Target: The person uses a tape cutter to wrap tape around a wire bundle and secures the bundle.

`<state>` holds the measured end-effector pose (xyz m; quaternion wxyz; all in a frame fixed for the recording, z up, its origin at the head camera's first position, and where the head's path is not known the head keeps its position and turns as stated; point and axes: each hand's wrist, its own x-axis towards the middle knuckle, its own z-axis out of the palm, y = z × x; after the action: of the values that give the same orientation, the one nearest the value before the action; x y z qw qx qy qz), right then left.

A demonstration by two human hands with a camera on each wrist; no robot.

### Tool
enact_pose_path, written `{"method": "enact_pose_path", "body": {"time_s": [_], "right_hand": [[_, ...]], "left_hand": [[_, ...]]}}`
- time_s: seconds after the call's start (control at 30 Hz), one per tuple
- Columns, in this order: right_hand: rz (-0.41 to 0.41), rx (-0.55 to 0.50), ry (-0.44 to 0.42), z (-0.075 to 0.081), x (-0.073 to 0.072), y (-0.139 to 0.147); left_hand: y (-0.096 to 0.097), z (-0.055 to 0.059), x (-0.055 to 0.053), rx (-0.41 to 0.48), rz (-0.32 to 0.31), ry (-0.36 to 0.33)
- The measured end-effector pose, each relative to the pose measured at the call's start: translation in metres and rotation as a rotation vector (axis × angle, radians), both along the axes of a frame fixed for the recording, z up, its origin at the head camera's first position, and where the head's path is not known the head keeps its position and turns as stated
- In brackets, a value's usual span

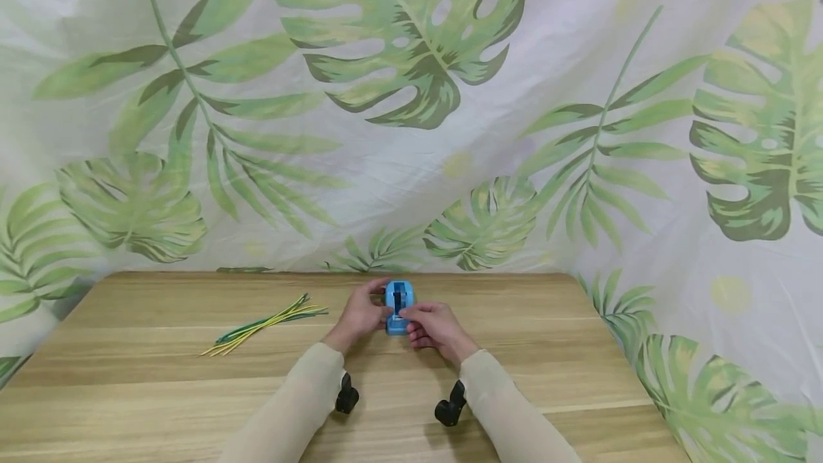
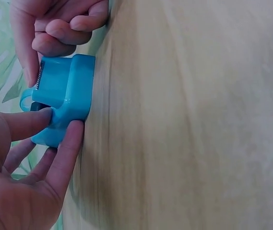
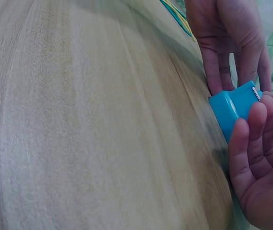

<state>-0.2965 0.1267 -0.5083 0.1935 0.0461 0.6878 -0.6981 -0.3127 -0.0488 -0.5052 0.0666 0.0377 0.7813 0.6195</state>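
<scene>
Several thin green and yellow strands [image 1: 265, 324] out on the left, loose on the wooden table [image 1: 161, 391], well apart from the action; probably safe, unless brushed by a stray sleeve. Across now to the left hand [image 1: 358, 314]: thumb and bent fingers round the left side of the blue tape dispenser [image 1: 398, 327], holding firmly, by the look of that grip. Upright, at the far middle of the table, between both hands. Slacken that hold, and risk a skid or a tip under any tug from the right. On to the right hand [image 1: 440, 327]: thumb and forefinger close together at the near front of the dispenser, remaining fingers curled in. No telling about any tape between those tips. Right by the toothed edge [image 2: 39, 75], too: press carelessly there and risk a nick; pull any strip at a slant and risk a twist or a ragged tear.

Over to the left wrist view: left thumb at the slot, pale blue ring [image 2: 25, 100] just beside, neither so plain from the head. From the head, all the strands at once; down to a few ends in the right wrist view. In that last view, palm side of the right hand, largely turned away from the head camera.
</scene>
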Motion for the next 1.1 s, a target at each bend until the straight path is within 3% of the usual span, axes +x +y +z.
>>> {"method": "enact_pose_path", "body": {"time_s": [0.33,1.1], "right_hand": [[-0.015,-0.009,0.006,0.0042,0.0010,0.0005],[-0.034,-0.027,-0.003,0.0022,-0.0010,-0.0008]], "left_hand": [[0.0015,-0.0070,-0.0035,-0.035,-0.004,0.033],[-0.0008,-0.0049,-0.0011,-0.025,-0.012,0.037]]}}
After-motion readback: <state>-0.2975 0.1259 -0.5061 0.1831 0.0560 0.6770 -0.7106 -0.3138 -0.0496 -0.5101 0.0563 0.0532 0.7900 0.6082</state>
